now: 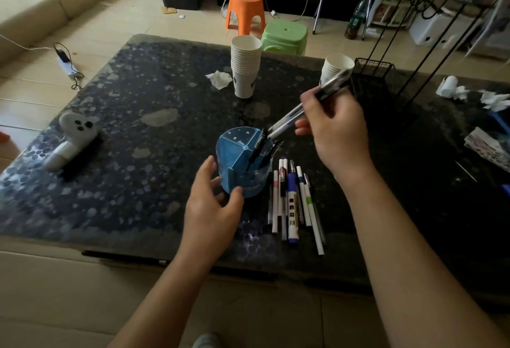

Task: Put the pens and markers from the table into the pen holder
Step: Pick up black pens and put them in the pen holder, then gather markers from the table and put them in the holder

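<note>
Left hand (212, 204) sits nearest, fingers spread and open, curled round the near side of the blue pen holder (242, 165) w/o clearly gripping it; thumb tip looks to touch the base, prob. just steadying. Right hand (335, 129) is up over the table (138, 127), fingers closed on a black-and-silver marker (309, 105), held mid-barrel and tilted, lower tip aimed at the holder's open right compartment, where two dark pens (262, 149) already lean. Rest of the pens and markers (292, 201) lie in a loose bunch flat on the table just beside the holder, right side, roughly parallel, some overlapping. Handling guess: all light, stiff, smooth plastic, so apt to roll or slip; pinch mid-barrel w/ thumb and two fingers, one or two at a time. Holder looks light too, divided inside, could tip or slide if a pen jabs the rim, hence the steadying hand makes sense. Leaning pens partly block that compartment, so the marker should go in steep. Around: stack of paper cups (245, 66) and a crumpled tissue (219, 78) further back, single cup (335, 67) and black wire basket (375, 71) behind the right hand, white toy (71, 140) far left; none in the way.
</note>
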